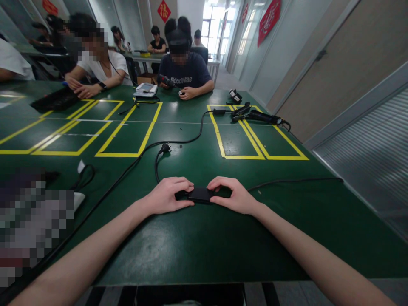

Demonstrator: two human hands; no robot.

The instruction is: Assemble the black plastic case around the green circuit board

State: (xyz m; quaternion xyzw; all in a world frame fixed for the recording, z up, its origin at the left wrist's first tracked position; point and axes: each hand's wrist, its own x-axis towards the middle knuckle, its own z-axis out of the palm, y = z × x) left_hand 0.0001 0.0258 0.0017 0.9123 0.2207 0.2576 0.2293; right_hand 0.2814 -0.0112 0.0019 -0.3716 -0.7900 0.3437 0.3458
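Note:
A black power adapter (201, 194) lies on the green table in front of me, held at both ends. My left hand (170, 195) grips its left end between thumb and fingers. Its right end sits between the thumb and fingers of my right hand (232, 194). From behind my left hand a black cord curves up to a plug (165, 148) with its prongs pointing right. Another black cable (296, 180) runs from beside my right hand to the table's right edge.
A long black cable (153, 146) crosses the green table (223, 250) on my left. Yellow tape rectangles (244, 158) mark its far half. Black tools (255, 115) lie at the far right. Opposite, a person (186, 70) holds a dark tool; another person (98, 63) sits further left.

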